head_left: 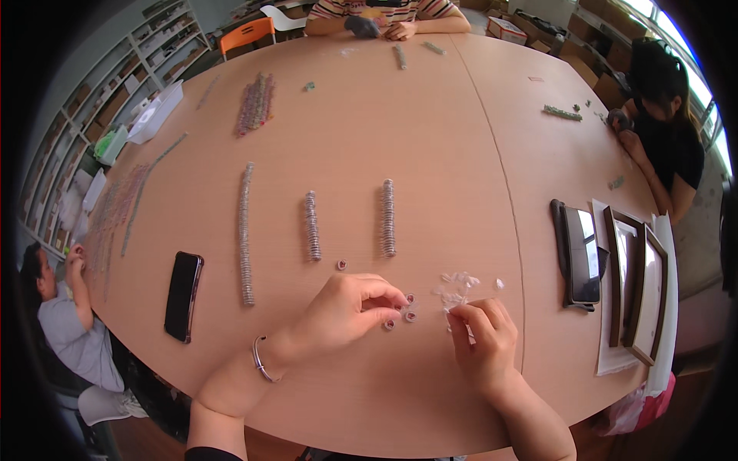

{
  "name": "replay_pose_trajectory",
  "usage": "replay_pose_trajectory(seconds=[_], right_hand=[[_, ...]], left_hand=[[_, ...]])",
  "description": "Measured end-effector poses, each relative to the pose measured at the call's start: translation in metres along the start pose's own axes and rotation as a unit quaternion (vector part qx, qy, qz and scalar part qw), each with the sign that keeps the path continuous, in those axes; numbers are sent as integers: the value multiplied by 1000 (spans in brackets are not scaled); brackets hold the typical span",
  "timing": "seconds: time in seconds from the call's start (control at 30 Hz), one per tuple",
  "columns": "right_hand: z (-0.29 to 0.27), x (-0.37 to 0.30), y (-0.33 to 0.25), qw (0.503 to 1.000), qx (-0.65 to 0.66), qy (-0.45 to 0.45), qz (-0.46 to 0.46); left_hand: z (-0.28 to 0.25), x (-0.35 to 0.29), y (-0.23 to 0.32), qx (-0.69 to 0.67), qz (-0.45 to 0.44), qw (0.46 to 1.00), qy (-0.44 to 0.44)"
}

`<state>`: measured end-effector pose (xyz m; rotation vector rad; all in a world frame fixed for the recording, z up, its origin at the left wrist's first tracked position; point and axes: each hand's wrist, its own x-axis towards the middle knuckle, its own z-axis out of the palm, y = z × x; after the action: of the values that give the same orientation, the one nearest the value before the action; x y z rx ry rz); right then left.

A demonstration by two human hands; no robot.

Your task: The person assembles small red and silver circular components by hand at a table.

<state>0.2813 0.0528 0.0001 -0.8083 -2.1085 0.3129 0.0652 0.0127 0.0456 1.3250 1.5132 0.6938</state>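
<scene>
A person sits at a broad tan table (346,399). The left hand (338,311) has thumb and forefinger slightly parted; the right hand (490,346) has them nearly together; whether either pinches anything cannot be made out. Three ribbed columns (388,219) lie beyond. Clear flakes (460,280) are at the right fingertips, small red-centred rings (411,316) at the left.
</scene>
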Motion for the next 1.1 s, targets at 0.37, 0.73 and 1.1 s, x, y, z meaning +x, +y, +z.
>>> replay_pose_trajectory(seconds=[0.37, 0.73, 1.1], right_hand=[[3, -2, -15, 991, 119, 16, -57], [0, -3, -17, 986, 150, 34, -71], [-5, 0, -24, 988, 134, -26, -72]], left_hand=[[17, -5, 4, -231, 43, 965, -116], [16, -5, 1, -257, 20, 957, -134], [18, -9, -2, -292, 27, 946, -136]])
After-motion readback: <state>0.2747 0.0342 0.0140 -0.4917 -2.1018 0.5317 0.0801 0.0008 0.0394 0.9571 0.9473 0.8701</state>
